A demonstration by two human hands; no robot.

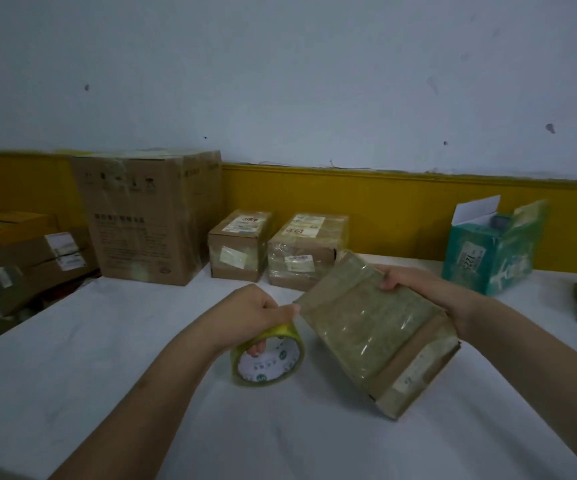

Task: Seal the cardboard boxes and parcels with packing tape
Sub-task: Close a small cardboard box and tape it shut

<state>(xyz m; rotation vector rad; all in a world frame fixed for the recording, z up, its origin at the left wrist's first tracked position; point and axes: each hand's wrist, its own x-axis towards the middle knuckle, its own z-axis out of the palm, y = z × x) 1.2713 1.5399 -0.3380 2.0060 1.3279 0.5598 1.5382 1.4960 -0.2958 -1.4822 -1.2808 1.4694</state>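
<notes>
Gripping the tilted, tape-covered cardboard parcel by its far edge, the person's right hand is steadying it while the left hand, just left of the parcel, is clutching the packing tape roll, seemingly wrapping and needing a taut pull across next.

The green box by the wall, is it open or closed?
Open. The green box has its white flap standing up at the top, and something dark shows inside.

Tilted, tape-wrapped cardboard parcel just right of upright yellowish tape roll on white table
</notes>
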